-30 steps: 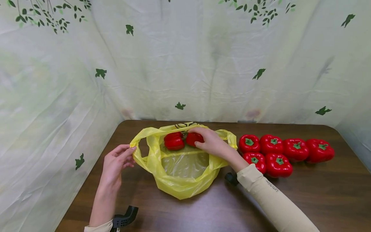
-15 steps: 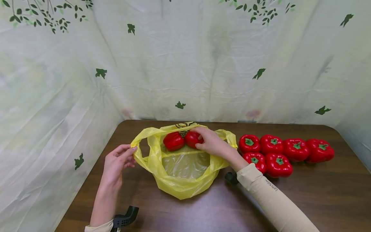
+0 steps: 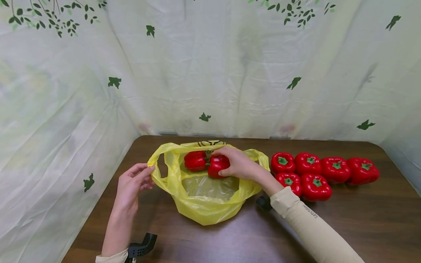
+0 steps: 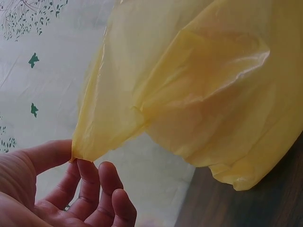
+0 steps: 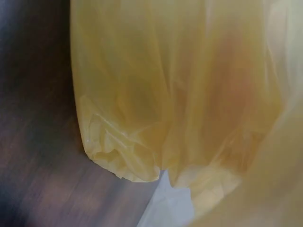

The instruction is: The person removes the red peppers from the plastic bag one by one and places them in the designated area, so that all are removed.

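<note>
Yellow plastic bag [image 3: 200,204] sits open on the brown counter [image 3: 361,219], mouth facing up toward the head cam. L hand [image 3: 131,184] pinches the bag's left handle loop [image 3: 154,171] btwn thumb and fingertips; the left wrist view shows the thin yellow film caught at the thumb tip [image 4: 66,150], other fingers loosely curled below it. R hand [image 3: 241,164] reaches into the bag mouth w/ fingers curled round 1 red pepper [image 3: 217,165], holding it just inside the opening. A 2nd red pepper [image 3: 195,161] lies in the bag right beside it, touching or nearly so; can't tell which.

Count: 2 peppers in the bag, 6 more outside on the counter to the right. Those 6 sit in two rows: back row of 4, namely [image 3: 282,162], [image 3: 307,163], [image 3: 335,169], [image 3: 362,170], and front row of 2, namely [image 3: 288,182] and [image 3: 316,187]. All 6 stand stem up, green caps showing, packed close together. Total 8 peppers, 1 bag.

Right wrist view shows only blurred yellow bag film [image 5: 180,104] over dark counter; no fingers visible there. Both arms wear beige sleeves, R one [image 3: 312,230] lying across the counter near the front-row peppers. White cloth backdrop w/ green leaf prints [image 3: 210,73] behind and to the left.
</note>
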### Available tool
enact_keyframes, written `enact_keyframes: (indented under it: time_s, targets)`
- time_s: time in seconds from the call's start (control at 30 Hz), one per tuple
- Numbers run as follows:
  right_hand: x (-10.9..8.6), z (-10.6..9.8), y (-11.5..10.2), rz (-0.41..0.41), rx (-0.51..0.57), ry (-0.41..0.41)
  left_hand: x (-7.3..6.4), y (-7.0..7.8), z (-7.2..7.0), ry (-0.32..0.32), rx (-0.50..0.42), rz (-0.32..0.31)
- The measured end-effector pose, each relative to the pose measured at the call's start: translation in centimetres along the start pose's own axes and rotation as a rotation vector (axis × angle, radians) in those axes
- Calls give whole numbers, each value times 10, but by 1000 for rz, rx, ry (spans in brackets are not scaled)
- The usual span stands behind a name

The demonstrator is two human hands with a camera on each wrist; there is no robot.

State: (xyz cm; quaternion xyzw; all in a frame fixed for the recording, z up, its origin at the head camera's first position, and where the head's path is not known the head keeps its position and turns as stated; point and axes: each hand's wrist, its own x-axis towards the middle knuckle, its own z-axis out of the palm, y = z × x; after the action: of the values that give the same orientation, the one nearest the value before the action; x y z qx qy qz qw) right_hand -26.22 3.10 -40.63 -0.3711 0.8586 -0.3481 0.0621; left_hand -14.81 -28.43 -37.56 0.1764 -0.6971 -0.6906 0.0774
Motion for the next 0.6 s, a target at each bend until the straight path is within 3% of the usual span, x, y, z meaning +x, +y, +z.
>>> enact_keyframes:
  time_s: [0.6]
  targets:
    - [-7,17,-8,30,38,-136,0,-1,1,-4,14,6]
